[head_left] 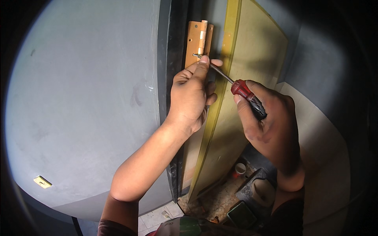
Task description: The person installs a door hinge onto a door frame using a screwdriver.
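Note:
A brass-coloured hinge (pixel 193 40) is set upright against the dark door frame (pixel 165 98), beside the yellow-edged door (pixel 226 51). At its lower part a small screw (pixel 195 55) points toward the hinge leaf. My left hand (pixel 193 88) pinches around the screw, where it meets the screwdriver's tip; thumb and fingers hide that meeting point. My right hand (pixel 271 118) is closed around the red and black handle of the screwdriver (pixel 242 89). Its metal shaft slants up and left to the left fingertips.
A broad grey wall (pixel 86 98) fills the left, with a yellowish socket plate (pixel 42 181) low on it. Beyond the door, on the tiled floor below, stand a white and red cup (pixel 239 169), a dark green basin (pixel 241 215) and a grey block-like fixture (pixel 256 187).

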### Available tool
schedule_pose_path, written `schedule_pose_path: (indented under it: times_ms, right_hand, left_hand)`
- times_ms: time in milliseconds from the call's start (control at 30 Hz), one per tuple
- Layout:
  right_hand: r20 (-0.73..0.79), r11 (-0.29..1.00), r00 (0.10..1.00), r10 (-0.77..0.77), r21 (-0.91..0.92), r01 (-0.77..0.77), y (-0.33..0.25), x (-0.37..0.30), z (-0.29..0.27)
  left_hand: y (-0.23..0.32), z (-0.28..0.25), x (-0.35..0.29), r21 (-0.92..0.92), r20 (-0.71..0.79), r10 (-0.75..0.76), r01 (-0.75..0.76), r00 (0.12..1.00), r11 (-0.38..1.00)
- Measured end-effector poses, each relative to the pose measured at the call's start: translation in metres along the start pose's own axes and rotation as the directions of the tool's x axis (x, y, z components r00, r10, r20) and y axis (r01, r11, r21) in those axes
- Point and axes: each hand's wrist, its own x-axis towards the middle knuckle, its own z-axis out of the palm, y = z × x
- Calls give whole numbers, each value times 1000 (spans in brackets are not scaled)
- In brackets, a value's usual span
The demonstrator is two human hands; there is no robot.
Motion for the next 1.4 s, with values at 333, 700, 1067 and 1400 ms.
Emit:
schedule_pose_path:
  times_ms: [333,700,1067,1400]
  right_hand:
    - [-147,897,908,-393,-277,344,8,11,-9]
    - [20,795,959,-284,-553,247,-28,11,-18]
    - [-17,948,967,-255,-203,246,0,14,-26]
    - [-15,998,998,65,-3,-65,13,2,-33]
  left_hand:
    - [-6,3,2,-40,5,42,-42,999,998]
    - [-17,-7,8,-386,213,47,40,976,922]
    - [-26,11,7,-371,-15,82,-82,997,925]
    - [-33,18,14,-458,-36,60,-70,998,886]
